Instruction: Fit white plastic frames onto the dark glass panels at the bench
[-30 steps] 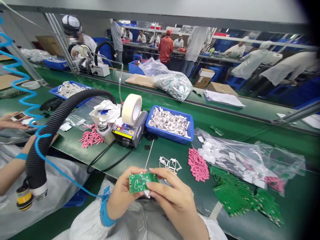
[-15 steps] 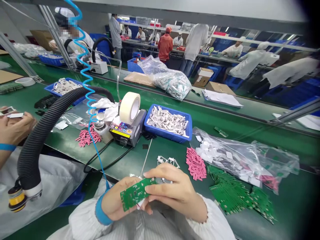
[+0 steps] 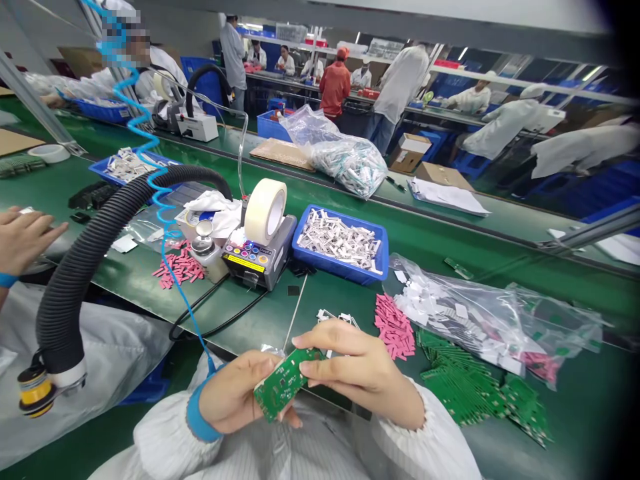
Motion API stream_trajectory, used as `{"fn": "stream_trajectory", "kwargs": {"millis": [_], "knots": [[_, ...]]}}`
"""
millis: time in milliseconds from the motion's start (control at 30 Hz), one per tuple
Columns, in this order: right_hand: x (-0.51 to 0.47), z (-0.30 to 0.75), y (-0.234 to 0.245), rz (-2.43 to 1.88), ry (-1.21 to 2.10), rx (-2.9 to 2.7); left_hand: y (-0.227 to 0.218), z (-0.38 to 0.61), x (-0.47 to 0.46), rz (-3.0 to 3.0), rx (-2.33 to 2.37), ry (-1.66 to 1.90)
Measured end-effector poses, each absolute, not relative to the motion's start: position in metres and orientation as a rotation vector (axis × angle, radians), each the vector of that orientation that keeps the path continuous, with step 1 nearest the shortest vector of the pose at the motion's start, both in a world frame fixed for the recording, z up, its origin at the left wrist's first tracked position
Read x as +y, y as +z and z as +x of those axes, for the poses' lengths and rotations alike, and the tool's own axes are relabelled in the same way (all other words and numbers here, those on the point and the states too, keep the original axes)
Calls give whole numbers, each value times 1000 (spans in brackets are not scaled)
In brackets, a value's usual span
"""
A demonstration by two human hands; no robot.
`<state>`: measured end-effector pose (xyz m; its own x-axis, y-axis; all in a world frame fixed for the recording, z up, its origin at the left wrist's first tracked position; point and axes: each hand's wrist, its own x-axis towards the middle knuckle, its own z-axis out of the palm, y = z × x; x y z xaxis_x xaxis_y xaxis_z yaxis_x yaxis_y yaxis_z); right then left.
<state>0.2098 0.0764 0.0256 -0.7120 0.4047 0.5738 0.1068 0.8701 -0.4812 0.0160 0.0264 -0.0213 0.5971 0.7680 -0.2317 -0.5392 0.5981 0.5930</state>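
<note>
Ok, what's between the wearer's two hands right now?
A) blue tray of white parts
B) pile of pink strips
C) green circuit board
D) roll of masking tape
C: the green circuit board is gripped at its edges, with the left hand below it and the right hand across it.
</note>
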Motion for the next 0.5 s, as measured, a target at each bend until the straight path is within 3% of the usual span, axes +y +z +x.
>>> {"fn": "stream_trajectory", "kwargs": {"millis": [267,500], "knots": [[87,210,34,-315,563,-2565,-35,18,25,402,416,729],[61,191,26,-1164,541,-2258,-36,35,31,295,531,977]]}}
